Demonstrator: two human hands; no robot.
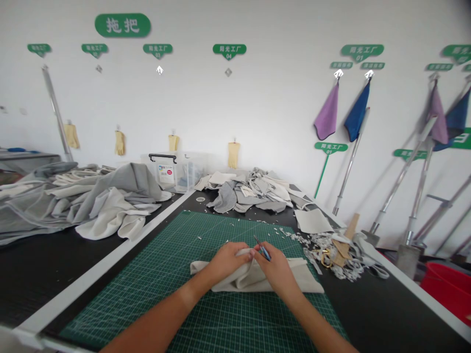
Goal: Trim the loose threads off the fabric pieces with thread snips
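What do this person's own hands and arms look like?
Both the left hand and the right hand are bare, without gloves. The forearms are bare too: no sleeves or cables show, and anything worn higher up is out of view.

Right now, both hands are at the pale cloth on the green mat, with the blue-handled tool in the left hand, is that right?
Not quite: the head view shows the blue-handled tool in the right hand, not the left hand. Both hands are indeed at the pale cloth on the green mat.

Green, white-gridded on near mat; off-white on near cloth; yellow on far gloves; red on right bucket.
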